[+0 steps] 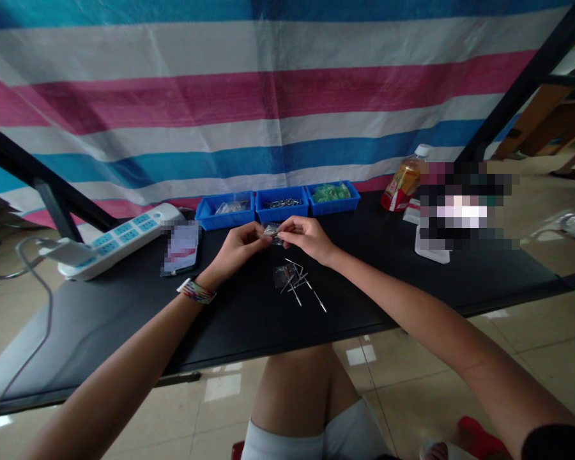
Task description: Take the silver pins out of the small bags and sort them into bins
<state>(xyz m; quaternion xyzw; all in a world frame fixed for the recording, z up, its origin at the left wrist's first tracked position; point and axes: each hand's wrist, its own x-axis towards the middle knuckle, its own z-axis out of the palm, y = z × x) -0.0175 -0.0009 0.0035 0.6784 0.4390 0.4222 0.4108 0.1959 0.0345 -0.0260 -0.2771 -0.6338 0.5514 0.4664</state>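
Between my two hands is a small clear plastic bag (271, 229), pinched from both sides just in front of the blue bins. My left hand (242, 248), with a woven band at the wrist, grips its left side. The fingers of my right hand (309, 237) close on its right side. What the bag contains is too small to make out. Nearer to me on the black table lie several thin metal rods (311, 291) in a loose pile, beside another small clear bag (282, 276).
Three blue bins hold clear bags (232, 206), metal pieces (285, 203) and green packets (333, 191). A power strip (124, 239) and a phone (182, 248) lie left. At right stand a drink bottle (405, 179) and a white tray (434, 249). The striped sheet (268, 96) hangs behind.
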